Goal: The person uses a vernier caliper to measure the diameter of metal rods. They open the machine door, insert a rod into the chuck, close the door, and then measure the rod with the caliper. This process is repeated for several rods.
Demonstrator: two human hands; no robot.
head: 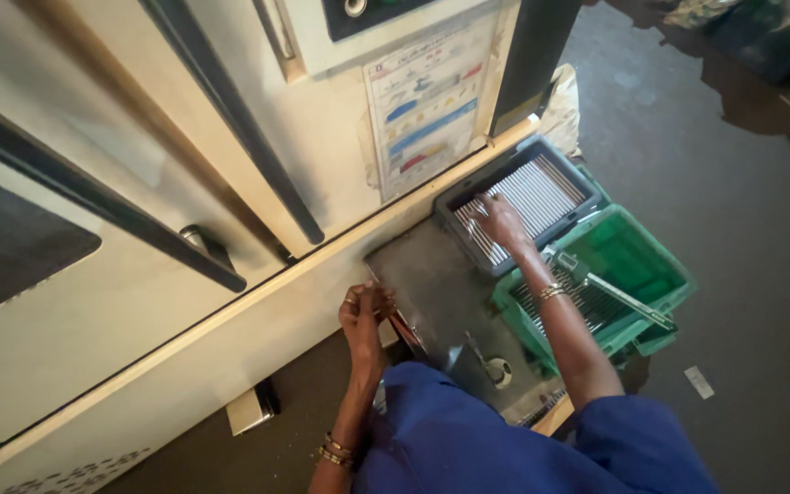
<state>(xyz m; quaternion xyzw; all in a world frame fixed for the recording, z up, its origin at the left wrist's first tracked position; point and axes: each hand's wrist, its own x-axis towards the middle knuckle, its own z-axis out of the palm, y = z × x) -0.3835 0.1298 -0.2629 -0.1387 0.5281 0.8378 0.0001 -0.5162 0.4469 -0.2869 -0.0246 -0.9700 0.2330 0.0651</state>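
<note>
Rods (541, 194) in a grey tray (464, 203) are touched by the spread right hand (497, 222); the left hand (363, 311) is pinched on a metal plate's (436, 284) edge.

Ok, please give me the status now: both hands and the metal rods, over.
Right hand on thin metal rods in grey tray. Left hand at edge of dark metal plate, pinching something small. Green crate beside tray, nothing blocking.

A grey tray (516, 203) packed with thin silvery rods lies flat at two o'clock, a grey metal plate (432, 284) level at its seven o'clock.
</note>
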